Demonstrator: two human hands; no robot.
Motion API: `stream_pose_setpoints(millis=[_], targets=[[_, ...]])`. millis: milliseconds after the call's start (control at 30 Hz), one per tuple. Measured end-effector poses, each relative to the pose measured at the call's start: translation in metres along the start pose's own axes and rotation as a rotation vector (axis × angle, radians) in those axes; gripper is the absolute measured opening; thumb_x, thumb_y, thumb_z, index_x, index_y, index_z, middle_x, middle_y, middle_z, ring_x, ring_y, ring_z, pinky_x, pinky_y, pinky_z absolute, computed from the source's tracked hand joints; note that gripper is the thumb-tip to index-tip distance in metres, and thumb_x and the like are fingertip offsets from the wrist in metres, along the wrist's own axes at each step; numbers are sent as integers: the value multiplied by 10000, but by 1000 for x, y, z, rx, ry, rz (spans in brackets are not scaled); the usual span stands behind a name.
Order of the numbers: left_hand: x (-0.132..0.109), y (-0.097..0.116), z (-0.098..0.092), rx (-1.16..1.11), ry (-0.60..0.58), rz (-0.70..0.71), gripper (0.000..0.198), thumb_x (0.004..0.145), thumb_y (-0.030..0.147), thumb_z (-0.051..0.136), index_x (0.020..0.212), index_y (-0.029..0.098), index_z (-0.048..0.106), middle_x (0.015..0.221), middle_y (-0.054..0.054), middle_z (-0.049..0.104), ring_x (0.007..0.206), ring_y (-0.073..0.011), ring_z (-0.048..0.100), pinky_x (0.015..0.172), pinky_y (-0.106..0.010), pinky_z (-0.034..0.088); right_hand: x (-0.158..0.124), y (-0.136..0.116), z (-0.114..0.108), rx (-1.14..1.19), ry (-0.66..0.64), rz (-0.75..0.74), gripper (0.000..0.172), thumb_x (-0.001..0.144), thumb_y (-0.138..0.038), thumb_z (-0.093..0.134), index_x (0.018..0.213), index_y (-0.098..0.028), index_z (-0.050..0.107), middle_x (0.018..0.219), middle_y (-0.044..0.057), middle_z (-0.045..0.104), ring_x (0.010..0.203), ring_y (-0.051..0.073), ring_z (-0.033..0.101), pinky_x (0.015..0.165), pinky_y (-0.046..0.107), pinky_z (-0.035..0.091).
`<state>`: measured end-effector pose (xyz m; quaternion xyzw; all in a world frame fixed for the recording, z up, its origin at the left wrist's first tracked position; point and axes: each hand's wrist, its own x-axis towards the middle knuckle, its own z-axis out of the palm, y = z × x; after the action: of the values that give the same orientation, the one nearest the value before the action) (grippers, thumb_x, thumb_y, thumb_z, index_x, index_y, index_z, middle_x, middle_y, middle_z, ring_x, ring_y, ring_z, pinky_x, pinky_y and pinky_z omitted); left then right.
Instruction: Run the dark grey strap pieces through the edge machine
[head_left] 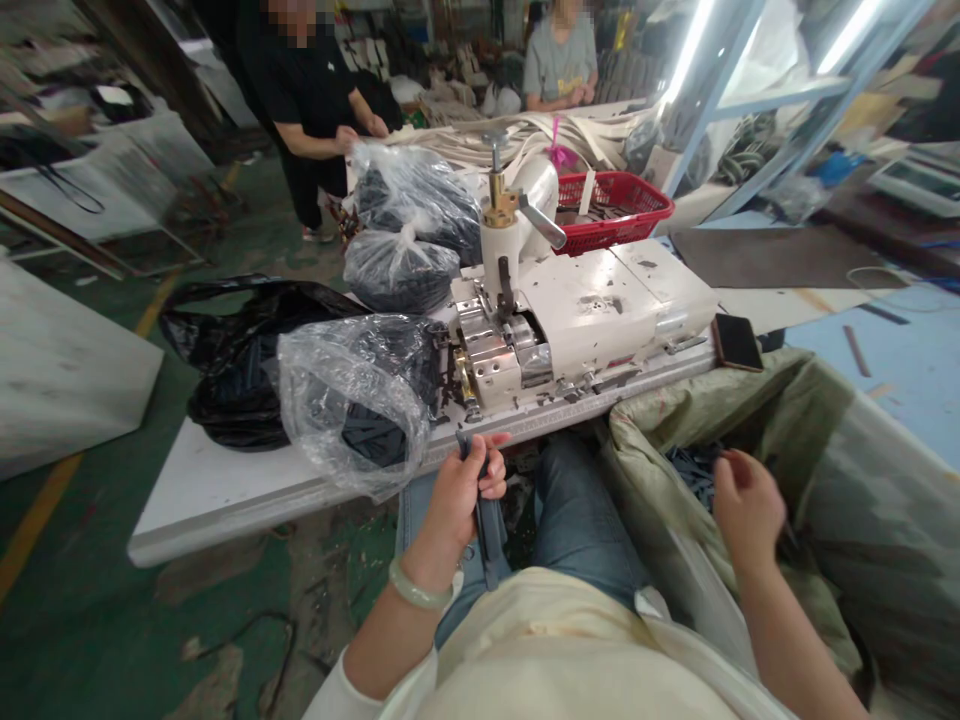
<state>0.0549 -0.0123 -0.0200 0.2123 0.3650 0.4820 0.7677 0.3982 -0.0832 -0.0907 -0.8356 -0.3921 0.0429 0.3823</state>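
My left hand (pixel 469 480) is closed around a small bundle of dark grey-blue strips (pixel 491 535), which hang down over my lap. It is just in front of the table edge, below the machine. My right hand (pixel 750 510) is over the open mouth of a large greenish woven sack (pixel 660 410), its fingers curled together. A dark blurred shape shows beside that hand, but what the fingers hold is unclear. Inside the sack lie many dark strips (pixel 694 470). On the table stands a cream-coloured machine (pixel 585 310) with a metal head and lever.
An open clear plastic bag (pixel 352 400) of dark pieces and a black bag (pixel 247 340) lie left of the machine. Tied clear bags (pixel 405 265) and a red basket (pixel 615 210) stand behind. A phone (pixel 737 340) rests at the table's right end. Two people work across the table.
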Motion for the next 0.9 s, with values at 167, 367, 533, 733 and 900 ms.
stream_pose_setpoints(millis=[167, 367, 533, 733, 900], targets=[[3, -12, 11, 194, 170, 171, 410, 762, 457, 706, 983, 114, 663, 604, 37, 503, 458, -34, 374, 408, -151, 304, -85, -138, 31, 501, -1175, -177, 358, 873, -488, 513, 959, -162, 634, 704, 50, 674, 558, 161, 628, 502, 259, 475], [-1, -16, 2, 330, 319, 293, 435, 768, 523, 663, 925, 118, 652, 608, 28, 545, 466, -63, 456, 440, -191, 402, -132, -175, 59, 457, -1180, -163, 274, 838, -348, 592, 653, -202, 452, 486, -31, 527, 439, 127, 552, 391, 198, 356], [2, -19, -3, 284, 409, 253, 453, 728, 591, 657, 749, 144, 589, 593, 9, 593, 457, -90, 524, 443, -214, 448, -123, -167, 62, 522, -1379, -84, 260, 935, -315, 417, 708, -199, 469, 480, -34, 541, 399, 125, 558, 382, 196, 399], [16, -33, -14, 350, 502, 273, 502, 807, 667, 478, 660, 189, 507, 574, -14, 632, 462, -126, 584, 449, -234, 460, -124, -164, 59, 1, -890, -745, 249, 935, -174, 419, 1053, -132, 634, 790, 105, 725, 675, 190, 692, 600, 258, 511], [14, -16, -27, 322, 468, 276, 568, 783, 717, 463, 573, 190, 432, 463, 44, 452, 373, -62, 420, 355, -164, 313, -119, -147, 61, 146, -510, -1017, 402, 908, -81, 443, 1273, -173, 585, 1118, 111, 707, 854, 169, 700, 748, 258, 551]])
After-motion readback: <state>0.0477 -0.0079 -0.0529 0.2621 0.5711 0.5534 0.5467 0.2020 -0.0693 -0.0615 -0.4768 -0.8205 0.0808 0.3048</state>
